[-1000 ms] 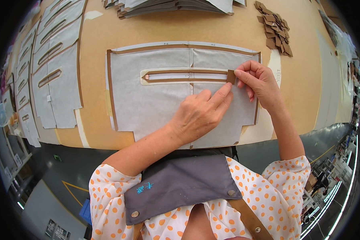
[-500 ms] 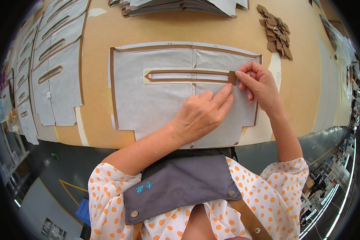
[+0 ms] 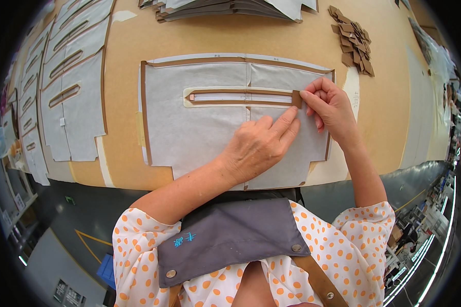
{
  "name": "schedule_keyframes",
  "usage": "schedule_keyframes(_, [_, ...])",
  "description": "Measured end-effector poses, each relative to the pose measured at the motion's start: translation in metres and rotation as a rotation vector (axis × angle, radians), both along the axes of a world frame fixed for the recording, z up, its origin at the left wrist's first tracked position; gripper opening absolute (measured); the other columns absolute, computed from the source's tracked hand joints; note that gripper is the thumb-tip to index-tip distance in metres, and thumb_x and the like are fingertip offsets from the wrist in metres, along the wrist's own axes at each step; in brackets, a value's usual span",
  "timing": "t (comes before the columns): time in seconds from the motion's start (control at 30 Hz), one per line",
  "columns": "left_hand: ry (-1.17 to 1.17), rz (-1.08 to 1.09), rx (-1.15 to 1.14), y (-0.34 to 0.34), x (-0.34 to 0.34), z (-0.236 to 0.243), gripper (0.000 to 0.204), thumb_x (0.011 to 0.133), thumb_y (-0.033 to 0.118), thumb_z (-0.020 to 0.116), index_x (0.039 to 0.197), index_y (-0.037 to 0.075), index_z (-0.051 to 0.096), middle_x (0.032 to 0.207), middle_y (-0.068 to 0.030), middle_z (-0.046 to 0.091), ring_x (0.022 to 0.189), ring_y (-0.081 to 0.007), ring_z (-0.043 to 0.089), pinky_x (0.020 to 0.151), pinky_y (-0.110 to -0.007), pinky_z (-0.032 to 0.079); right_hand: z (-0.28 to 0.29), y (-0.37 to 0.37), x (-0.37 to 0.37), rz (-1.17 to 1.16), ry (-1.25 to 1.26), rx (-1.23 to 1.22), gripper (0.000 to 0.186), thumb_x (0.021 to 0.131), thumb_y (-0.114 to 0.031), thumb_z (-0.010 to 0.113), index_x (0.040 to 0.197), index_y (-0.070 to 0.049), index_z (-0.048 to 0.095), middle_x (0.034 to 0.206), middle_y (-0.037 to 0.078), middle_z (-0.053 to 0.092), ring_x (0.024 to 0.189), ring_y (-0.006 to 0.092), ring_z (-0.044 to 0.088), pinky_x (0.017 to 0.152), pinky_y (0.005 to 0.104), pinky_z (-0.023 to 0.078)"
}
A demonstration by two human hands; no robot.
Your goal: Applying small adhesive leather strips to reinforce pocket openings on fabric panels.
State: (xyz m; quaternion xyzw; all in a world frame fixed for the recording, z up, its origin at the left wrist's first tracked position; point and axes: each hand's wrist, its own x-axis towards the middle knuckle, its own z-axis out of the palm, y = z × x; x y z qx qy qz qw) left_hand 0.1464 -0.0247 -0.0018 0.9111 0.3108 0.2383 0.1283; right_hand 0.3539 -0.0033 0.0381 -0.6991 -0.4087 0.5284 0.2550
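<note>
Brown tab (image 3: 296,98) lay across the right end of the slot (image 3: 225,96) in the gray panel (image 3: 200,133); I judged it light, stiffish, best held by its outer edge. The right hand (image 3: 335,108) pinched there; the left hand (image 3: 256,147), unclenched, fingered its lower edge. I counted one tab, one slot, one panel.

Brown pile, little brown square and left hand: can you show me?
Brown pile (image 3: 354,42): head view, around its middle.
Little brown square (image 3: 296,99): head view, its flat face.
Left hand (image 3: 256,145): head view, back of the hand.
</note>
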Motion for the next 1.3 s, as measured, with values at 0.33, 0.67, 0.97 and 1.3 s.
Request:
schedule_keyframes(0.33, [-0.008,0.002,0.043,-0.002,0.000,-0.001,0.036,0.080,0.010,0.063,0.116,0.007,0.068,0.132,-0.0056,0.064,0.069,-0.0121,0.057,0.056,-0.025,0.050,0.000,-0.002,-0.004,0.003,-0.039,0.052,0.018,0.097,-0.020,0.066,0.099,-0.005,0.058,0.065,0.000,0.059,0.047,0.0044,0.049,0.042,0.0214,0.039])
schedule_keyframes(0.67, [-0.261,0.156,-0.194,0.035,0.001,0.023,0.023,0.084,0.011,0.070,0.107,0.015,0.070,0.107,-0.0029,0.064,0.073,-0.0200,0.065,0.057,-0.033,0.052,-0.009,-0.037,0.008,0.059,-0.369,0.613,0.027,0.095,-0.025,0.071,0.116,-0.007,0.068,0.091,0.005,0.066,0.071,0.0108,0.056,0.060,0.0264,0.049])
schedule_keyframes(0.97, [-0.040,0.172,-0.354,0.083,0.031,0.015,0.027,0.082,0.031,0.080,0.096,0.012,0.066,0.092,-0.0041,0.062,0.079,-0.0271,0.067,0.065,-0.041,0.052,-0.028,-0.062,-0.005,0.568,-0.820,0.881,0.047,0.086,-0.024,0.074,0.129,-0.007,0.068,0.136,-0.002,0.063,0.081,0.0179,0.052,0.080,0.0312,0.048])
schedule_keyframes(1.3, [-0.341,0.193,-0.826,0.086,0.015,0.042,0.043,0.089,0.044,0.075,0.112,0.009,0.067,0.102,-0.0034,0.066,0.082,-0.0225,0.068,0.068,-0.037,0.055,-0.025,-0.069,0.004,0.411,-0.677,1.012,0.035,0.091,-0.022,0.072,0.123,-0.008,0.071,0.126,0.000,0.067,0.086,0.0199,0.056,0.080,0.0327,0.049])
